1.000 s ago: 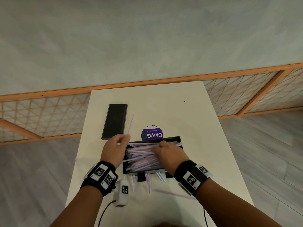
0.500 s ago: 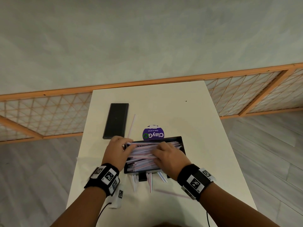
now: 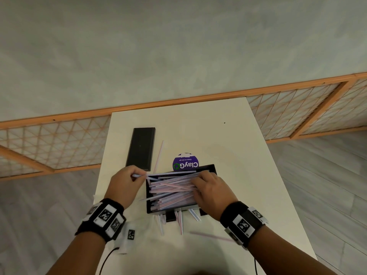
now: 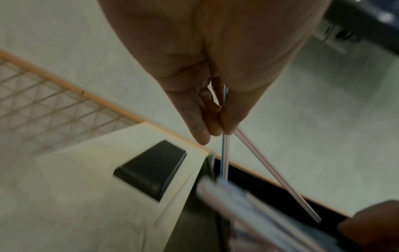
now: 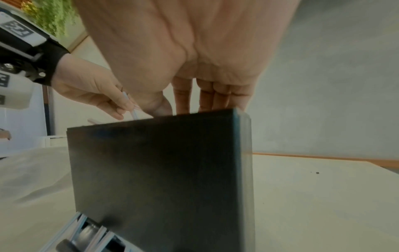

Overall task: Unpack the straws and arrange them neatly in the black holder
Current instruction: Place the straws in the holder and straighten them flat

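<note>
The black holder (image 3: pixel 211 168) stands near the middle of the white table (image 3: pixel 228 147), filled with several pink and blue striped straws (image 3: pixel 170 190) lying across it. My left hand (image 3: pixel 127 180) is at the holder's left end and pinches the ends of two straws (image 4: pixel 224 153) between thumb and fingers. My right hand (image 3: pixel 210 190) rests on the right part of the straw pile, its fingers straight over the holder's far rim (image 5: pixel 155 122). Several straw tips (image 3: pixel 179 220) stick out under the holder's near side.
A black lid (image 3: pixel 141 148) lies flat at the back left, with one loose straw (image 3: pixel 158 156) beside it. A purple round sticker (image 3: pixel 185 163) sits behind the holder. Another loose straw (image 3: pixel 210 236) lies near my right wrist. A wooden lattice screen (image 3: pixel 55 143) runs behind the table.
My left hand has moved from the holder's left rim to pinching straw ends and drawing them leftwards. My right hand has slid a little to the right on the pile.
</note>
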